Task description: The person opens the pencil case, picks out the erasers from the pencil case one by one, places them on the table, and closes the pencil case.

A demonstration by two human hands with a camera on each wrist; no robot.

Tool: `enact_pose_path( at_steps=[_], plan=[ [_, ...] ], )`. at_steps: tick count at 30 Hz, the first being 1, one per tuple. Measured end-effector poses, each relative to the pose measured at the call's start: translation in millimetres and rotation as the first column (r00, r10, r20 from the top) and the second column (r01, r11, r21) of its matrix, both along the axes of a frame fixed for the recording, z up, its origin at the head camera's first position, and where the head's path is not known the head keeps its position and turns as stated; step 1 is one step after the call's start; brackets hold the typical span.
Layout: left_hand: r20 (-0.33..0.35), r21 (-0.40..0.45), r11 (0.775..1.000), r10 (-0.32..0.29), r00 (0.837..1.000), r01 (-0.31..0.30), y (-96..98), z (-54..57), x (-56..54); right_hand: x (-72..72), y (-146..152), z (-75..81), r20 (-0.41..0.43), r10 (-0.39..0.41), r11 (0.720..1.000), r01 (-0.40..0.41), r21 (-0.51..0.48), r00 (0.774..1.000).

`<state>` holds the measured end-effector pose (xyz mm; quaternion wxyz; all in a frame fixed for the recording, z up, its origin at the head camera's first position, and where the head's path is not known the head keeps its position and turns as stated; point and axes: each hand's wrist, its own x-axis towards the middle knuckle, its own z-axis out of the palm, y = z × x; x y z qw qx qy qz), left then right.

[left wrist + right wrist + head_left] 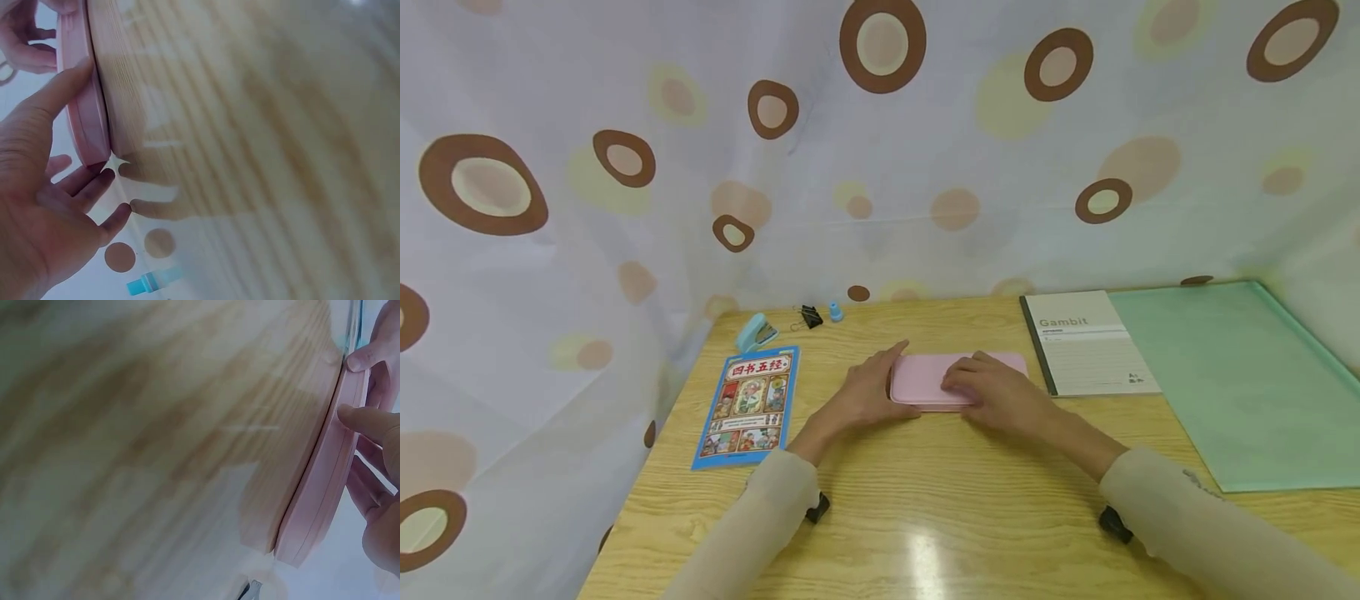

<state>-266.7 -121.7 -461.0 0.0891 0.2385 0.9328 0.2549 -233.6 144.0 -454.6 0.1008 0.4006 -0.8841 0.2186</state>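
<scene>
A closed pink pencil case (925,379) lies lengthwise on the wooden table between the two hands. My left hand (868,392) holds its left end, the thumb along the near side and the other fingers around the end and far side. In the left wrist view, that thumb presses the side of the case (81,106). My right hand (1000,398) grips the case toward its right part, with bent fingers over the lid. Its thumb rests on the near side in the right wrist view, where a seam runs along the case (319,481).
On the left lie a blue-bordered picture book (748,406), a light blue stapler (756,332), a black binder clip (810,316) and a small blue cone-shaped thing (836,312). To the right are a Gambit notebook (1090,346) and a green mat (1247,392). A patterned curtain (925,167) hangs behind.
</scene>
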Motion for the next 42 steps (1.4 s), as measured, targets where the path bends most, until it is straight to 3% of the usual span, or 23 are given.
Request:
enact_pose_path(
  at_steps=[5, 11, 18, 22, 33, 40, 42],
  plan=[
    [-0.005, -0.014, 1.0, 0.007, 1.0, -0.007, 0.5, 1.8, 1.9, 1.4, -0.6, 1.0, -0.106, 0.035, 0.998, -0.029, 0.058, 0.994],
    [-0.014, -0.045, 0.999, 0.002, 1.0, -0.003, 0.7, 3.9, 2.2, 4.2, -3.8, 2.5, -0.267, 0.075, 0.98, -0.021, 0.199, 0.961],
    [-0.023, -0.066, 0.998, -0.014, 1.0, 0.013, 2.3, 4.6, 0.3, 7.5, -7.0, 3.1, -0.31, 0.077, 0.954, 0.021, 0.3, 0.948],
    [-0.029, -0.067, 0.998, -0.021, 0.999, 0.019, 2.4, 5.8, -0.6, 7.8, -7.3, 2.9, -0.356, 0.101, 0.944, 0.024, 0.329, 0.929],
    [0.027, -0.037, 0.999, -0.001, 1.0, 0.002, -4.2, 5.4, -2.4, 4.1, -11.1, 0.3, -0.505, 0.231, 0.898, 0.018, 0.44, 0.831],
    [0.05, -0.016, 1.0, -0.014, 0.999, 0.014, -6.5, 5.6, -2.2, 2.1, -10.3, -2.6, -0.547, 0.277, 0.88, 0.019, 0.474, 0.79],
    [0.054, -0.012, 1.0, -0.022, 0.998, 0.023, -7.1, 5.8, -2.5, 1.6, -9.6, -3.7, -0.566, 0.296, 0.875, 0.019, 0.483, 0.769]
  ],
)
